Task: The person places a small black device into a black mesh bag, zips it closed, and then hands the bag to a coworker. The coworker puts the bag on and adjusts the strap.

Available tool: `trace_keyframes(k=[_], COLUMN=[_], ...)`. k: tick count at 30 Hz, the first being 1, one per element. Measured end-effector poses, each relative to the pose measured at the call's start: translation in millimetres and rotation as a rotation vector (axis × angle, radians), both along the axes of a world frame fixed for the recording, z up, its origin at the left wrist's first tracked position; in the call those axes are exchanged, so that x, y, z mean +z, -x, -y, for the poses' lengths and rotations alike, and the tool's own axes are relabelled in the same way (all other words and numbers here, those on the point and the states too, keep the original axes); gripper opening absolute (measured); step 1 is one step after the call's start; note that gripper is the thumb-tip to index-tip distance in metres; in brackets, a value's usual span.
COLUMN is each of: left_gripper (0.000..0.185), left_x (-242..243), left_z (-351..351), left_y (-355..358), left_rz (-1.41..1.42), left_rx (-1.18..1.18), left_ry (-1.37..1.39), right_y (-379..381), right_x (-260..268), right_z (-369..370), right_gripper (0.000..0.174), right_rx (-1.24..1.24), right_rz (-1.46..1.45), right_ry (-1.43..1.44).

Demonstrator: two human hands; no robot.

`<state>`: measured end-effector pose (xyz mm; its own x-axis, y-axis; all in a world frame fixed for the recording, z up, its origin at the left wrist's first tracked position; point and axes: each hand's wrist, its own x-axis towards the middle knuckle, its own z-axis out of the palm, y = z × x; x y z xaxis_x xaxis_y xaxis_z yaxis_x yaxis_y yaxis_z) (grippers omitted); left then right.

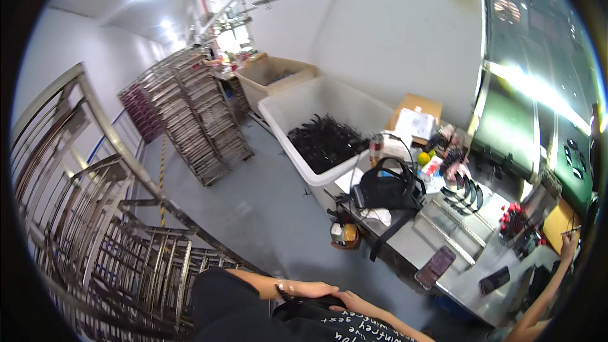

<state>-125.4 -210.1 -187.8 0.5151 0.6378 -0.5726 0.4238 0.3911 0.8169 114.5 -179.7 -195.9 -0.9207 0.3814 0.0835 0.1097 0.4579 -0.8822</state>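
My left hand, with a dark band at its wrist, lies against the front of my black printed shirt. Beside it, fingertips close to touching, my right hand rests on the same dark cloth. The fingers of both are partly hidden, so whether they grip the cloth does not show. To the right stands a metal worktable bearing a phone in a patterned case, a dark phone, a metal frame, curved black parts and a black strapped bag.
Metal racks stand close on the left, another tall rack farther off. A large white tub holds black parts. At the far right, a co-worker's arm reaches toward a yellow tray near a green conveyor.
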Motion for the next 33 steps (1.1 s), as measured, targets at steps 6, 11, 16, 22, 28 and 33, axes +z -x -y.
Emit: trace_keyframes(k=[6, 11, 16, 22, 28, 33], left_gripper=[0.046, 0.048, 0.047, 0.040, 0.030, 0.031], left_x=[18.6, 24.5, 40.0, 2.8, 40.1, 140.3], left_z=[-0.1, -37.1, -121.7, -127.4, -131.0, -104.7], left_y=[54.3, 64.9, 15.6, 5.0, 3.3, -18.1], left_rz=[-0.139, -0.183, 0.143, 0.039, 0.059, -0.044], left_rx=[0.054, 0.045, -0.447, -0.511, -0.115, 0.345], left_ry=[-0.088, 0.104, 0.207, 0.256, 0.561, 0.578], right_y=[53.5, -50.2, -113.2, -199.3, -320.5, -366.2], right_x=[21.8, 73.9, 72.9, 156.9, 79.1, -10.0], right_z=[-37.2, -37.5, 9.6, -135.6, -397.4, -525.8], right_gripper=[0.063, 0.050, 0.035, 0.019, 0.018, 0.062], right_rx=[0.124, -0.273, -0.438, -1.109, -1.485, -1.261], right_rz=[-0.011, 0.175, 0.451, 0.369, 0.278, 0.679], right_ry=[0.210, 0.276, 0.205, -0.011, -0.535, -0.400])
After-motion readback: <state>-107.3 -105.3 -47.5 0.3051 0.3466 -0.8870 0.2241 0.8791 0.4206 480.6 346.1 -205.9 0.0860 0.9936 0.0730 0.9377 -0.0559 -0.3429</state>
